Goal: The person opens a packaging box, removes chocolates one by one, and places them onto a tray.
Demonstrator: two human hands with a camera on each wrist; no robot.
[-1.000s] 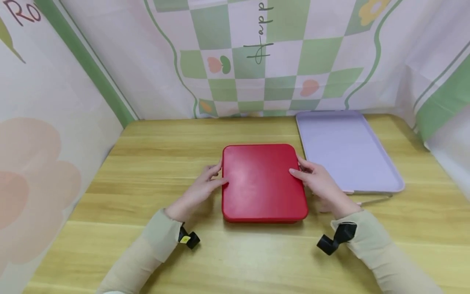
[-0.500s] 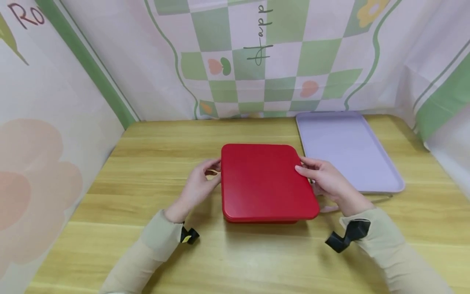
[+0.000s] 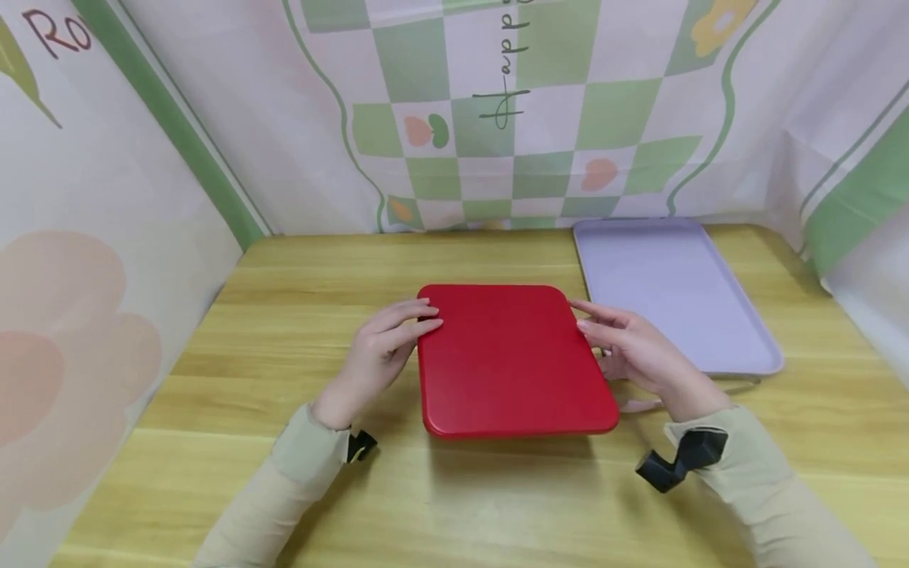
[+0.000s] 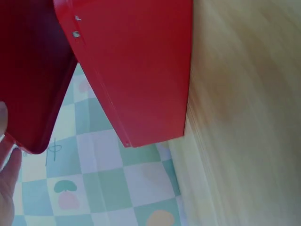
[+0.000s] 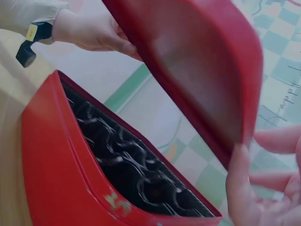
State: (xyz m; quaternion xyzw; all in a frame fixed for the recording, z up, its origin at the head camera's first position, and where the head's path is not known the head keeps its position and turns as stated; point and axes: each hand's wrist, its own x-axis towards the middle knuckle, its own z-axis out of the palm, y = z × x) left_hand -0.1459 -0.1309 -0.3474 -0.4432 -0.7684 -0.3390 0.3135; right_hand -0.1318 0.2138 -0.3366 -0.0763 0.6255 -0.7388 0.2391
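A square red tin lid (image 3: 511, 359) hangs tilted above its red tin box (image 5: 51, 155), apart from it. My left hand (image 3: 369, 359) holds the lid's left edge, two fingers lying over the top. At the right edge, my right hand (image 3: 649, 359) pinches the lid between thumb and fingers. In the right wrist view the box stands uncovered, with a shiny black moulded insert (image 5: 146, 174) of several rounded hollows inside. The head view has the box hidden under the lid; its plain red side wall (image 4: 141, 80) fills much of the left wrist view.
A lilac tray (image 3: 667, 292) lies at the back right of the wooden table (image 3: 319, 276). Beside my right hand a pale pink item (image 3: 642, 405) is partly hidden, its kind unclear. Patterned cloth (image 3: 554, 118) hangs behind the table.
The lid has come up off the box and now tilts above it. My left hand has shifted up from the side onto the lid's edge; my right hand has moved slightly right.
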